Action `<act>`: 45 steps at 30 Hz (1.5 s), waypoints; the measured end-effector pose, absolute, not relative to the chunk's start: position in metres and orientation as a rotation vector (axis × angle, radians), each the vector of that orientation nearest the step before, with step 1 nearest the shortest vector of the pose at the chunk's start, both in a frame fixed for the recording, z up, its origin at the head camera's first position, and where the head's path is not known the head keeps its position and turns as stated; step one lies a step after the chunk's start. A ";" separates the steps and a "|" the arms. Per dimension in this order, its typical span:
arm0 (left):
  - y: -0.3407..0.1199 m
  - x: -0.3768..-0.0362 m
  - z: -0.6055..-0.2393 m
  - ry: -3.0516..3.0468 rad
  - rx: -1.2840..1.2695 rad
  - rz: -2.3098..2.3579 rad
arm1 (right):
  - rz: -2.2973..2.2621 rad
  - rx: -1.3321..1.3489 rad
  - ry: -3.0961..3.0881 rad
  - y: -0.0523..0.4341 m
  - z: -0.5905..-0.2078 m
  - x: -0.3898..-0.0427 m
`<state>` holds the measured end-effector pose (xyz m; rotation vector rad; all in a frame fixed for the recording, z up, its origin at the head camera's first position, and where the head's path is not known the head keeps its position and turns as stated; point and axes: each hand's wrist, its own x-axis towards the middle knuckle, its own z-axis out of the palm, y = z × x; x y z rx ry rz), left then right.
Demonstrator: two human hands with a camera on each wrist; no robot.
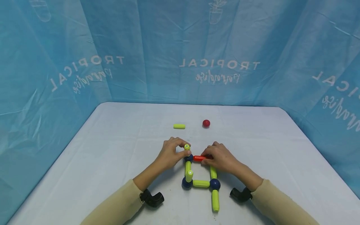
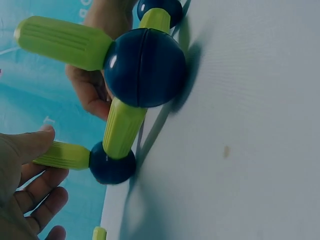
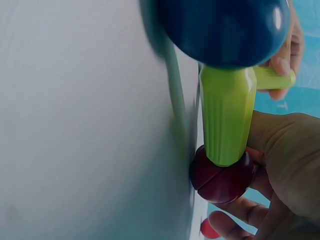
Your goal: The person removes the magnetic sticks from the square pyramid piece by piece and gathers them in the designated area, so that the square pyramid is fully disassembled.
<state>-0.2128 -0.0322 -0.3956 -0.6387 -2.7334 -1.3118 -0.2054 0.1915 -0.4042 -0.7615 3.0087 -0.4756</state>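
- The left hand (image 1: 171, 153) curls its fingers and thumb around a short green stick (image 1: 187, 146) that stands up on a dark blue ball (image 1: 188, 158).
- The right hand (image 1: 220, 157) is just across from the left one. Its fingers pinch a red stick (image 1: 199, 158) that lies flat and reaches to that same blue ball.
- The right wrist view shows a dark red ball (image 3: 221, 177) tucked in the right hand, with a green stick (image 3: 226, 117) joined to it.
- Between the two hands, and a bit closer to the person, sits the rest of the toy frame. A green stick (image 1: 187, 167) runs from the blue ball at the left hand to a second blue ball (image 1: 187, 183).
- A flat green stick (image 1: 201, 183) joins that second ball to a third blue ball (image 1: 215, 184) under the right wrist.
- One more green stick (image 1: 215, 200) points from the third ball toward the person.
- Past the left hand's fingertips, well apart, a loose green stick (image 1: 179, 126) lies on the white worktop (image 1: 112, 147).
- Past the right hand, a loose red ball (image 1: 206, 123) sits on the worktop too.
- A blue cloth wall (image 1: 157, 47) with white words stands behind everything.
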 end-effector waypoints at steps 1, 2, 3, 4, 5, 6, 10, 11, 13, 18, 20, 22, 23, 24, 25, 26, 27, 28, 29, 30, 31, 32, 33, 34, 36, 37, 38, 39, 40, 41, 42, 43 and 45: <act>-0.033 -0.213 -0.396 -2.738 -0.622 -1.327 | -0.471 -0.760 3.008 0.193 -0.404 -0.205; -0.035 -0.212 -0.397 -2.741 -0.611 -1.343 | -0.468 -0.760 3.006 0.194 -0.404 -0.206; -0.037 -0.212 -0.398 -2.743 -0.601 -1.353 | -0.468 -0.762 3.003 0.196 -0.404 -0.206; -0.038 -0.212 -0.399 -2.749 -0.589 -1.362 | -0.467 -0.769 2.998 0.198 -0.404 -0.206; -0.040 -0.212 -0.399 -2.758 -0.577 -1.370 | -0.466 -0.774 2.995 0.199 -0.404 -0.206; -0.042 -0.212 -0.400 -2.768 -0.567 -1.372 | -0.467 -0.782 2.991 0.200 -0.404 -0.207; -0.048 -0.213 -0.403 -2.806 -0.564 -1.354 | -0.469 -0.839 2.988 0.206 -0.405 -0.207; -0.050 -0.213 -0.404 -2.815 -0.575 -1.337 | -0.472 -0.848 2.989 0.207 -0.405 -0.207; -0.053 -0.214 -0.406 -2.836 -0.601 -1.309 | -0.477 -0.867 2.991 0.209 -0.405 -0.207; -0.056 -0.217 -0.412 -2.862 -0.643 -1.231 | -0.491 -0.852 2.983 0.208 -0.404 -0.207; -0.056 -0.218 -0.415 -2.863 -0.652 -1.205 | -0.507 -0.826 2.971 0.206 -0.403 -0.207; -0.055 -0.218 -0.418 -2.864 -0.676 -1.176 | -0.528 -0.809 2.956 0.203 -0.401 -0.207; -0.055 -0.219 -0.419 -2.862 -0.694 -1.158 | -0.544 -0.792 2.945 0.201 -0.400 -0.207; -0.054 -0.219 -0.420 -2.859 -0.715 -1.144 | -0.562 -0.783 2.935 0.199 -0.400 -0.207; -0.053 -0.218 -0.421 -2.855 -0.734 -1.135 | -0.584 -0.779 2.925 0.197 -0.399 -0.208; -0.053 -0.218 -0.422 -2.849 -0.752 -1.125 | -0.604 -0.780 2.914 0.196 -0.398 -0.208; -0.052 -0.218 -0.422 -2.841 -0.768 -1.121 | -0.621 -0.779 2.904 0.194 -0.398 -0.208; -0.052 -0.217 -0.422 -2.837 -0.778 -1.123 | -0.639 -0.776 2.893 0.192 -0.398 -0.209; -0.051 -0.217 -0.421 -2.832 -0.788 -1.127 | -0.655 -0.786 2.883 0.191 -0.398 -0.209; -0.051 -0.216 -0.421 -2.827 -0.797 -1.130 | -0.664 -0.795 2.875 0.190 -0.398 -0.210; -0.050 -0.216 -0.420 -2.824 -0.801 -1.130 | -0.670 -0.803 2.868 0.189 -0.398 -0.210; -0.050 -0.216 -0.420 -2.821 -0.805 -1.129 | -0.675 -0.808 2.860 0.188 -0.398 -0.210; -0.049 -0.216 -0.420 -2.817 -0.809 -1.129 | -0.675 -0.809 2.855 0.187 -0.399 -0.210; -0.049 -0.216 -0.420 -2.818 -0.810 -1.131 | -0.677 -0.813 2.851 0.187 -0.399 -0.210; -0.049 -0.216 -0.420 -2.820 -0.805 -1.135 | -0.683 -0.809 2.842 0.185 -0.400 -0.210; -0.049 -0.216 -0.421 -2.821 -0.800 -1.136 | -0.686 -0.806 2.838 0.184 -0.400 -0.210; -0.049 -0.216 -0.421 -2.821 -0.797 -1.138 | -0.687 -0.803 2.836 0.183 -0.400 -0.210; -0.049 -0.216 -0.421 -2.820 -0.796 -1.138 | -0.687 -0.803 2.836 0.182 -0.401 -0.210; -0.049 -0.216 -0.422 -2.821 -0.791 -1.138 | -0.688 -0.803 2.836 0.182 -0.401 -0.210; -0.049 -0.216 -0.422 -2.815 -0.792 -1.136 | -0.687 -0.801 2.837 0.181 -0.401 -0.210; -0.049 -0.216 -0.422 -2.806 -0.798 -1.127 | -0.685 -0.800 2.838 0.181 -0.402 -0.210; -0.049 -0.216 -0.422 -2.797 -0.804 -1.114 | -0.683 -0.800 2.841 0.181 -0.402 -0.210; -0.050 -0.217 -0.422 -2.784 -0.819 -1.082 | -0.677 -0.797 2.844 0.181 -0.402 -0.210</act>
